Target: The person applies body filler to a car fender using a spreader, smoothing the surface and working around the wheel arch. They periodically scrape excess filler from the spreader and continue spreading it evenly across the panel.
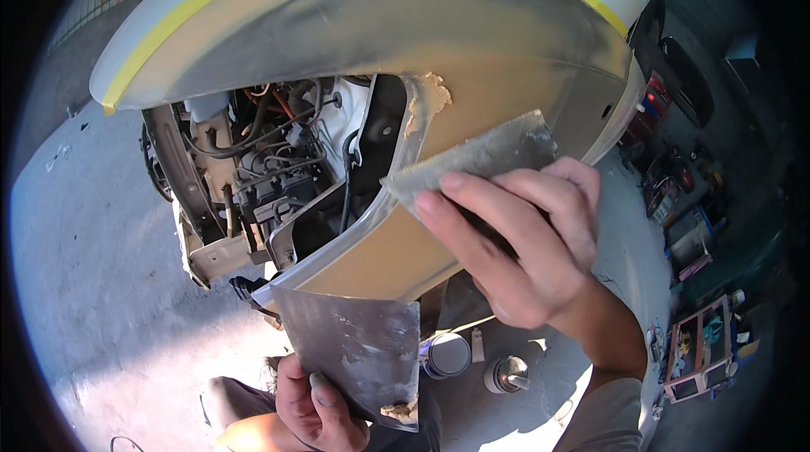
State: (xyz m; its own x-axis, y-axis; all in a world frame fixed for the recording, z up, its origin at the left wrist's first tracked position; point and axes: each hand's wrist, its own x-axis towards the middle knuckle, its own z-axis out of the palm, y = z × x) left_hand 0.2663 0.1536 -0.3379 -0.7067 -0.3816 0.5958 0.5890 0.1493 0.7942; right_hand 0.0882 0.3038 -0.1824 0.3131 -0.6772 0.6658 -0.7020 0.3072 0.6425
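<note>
My right hand (527, 237) holds a thin grey metal spreader blade (485, 156) flat against a car's fender panel (439, 55), which is sanded and coated in tan body filler. My left hand (316, 405) grips a larger grey metal mixing plate (354, 351) from below, just under the panel's lower edge. A dab of tan filler (401, 410) sits on the plate's lower right corner. A rough lump of filler (430, 97) shows at the panel's opening edge.
Yellow masking tape (202, 0) runs along the top of the panel. The exposed engine bay (270, 165) with hoses and wiring lies left. Two cans (447, 355) stand on the concrete floor below. Shelves of cluttered tools (700, 351) are at the right.
</note>
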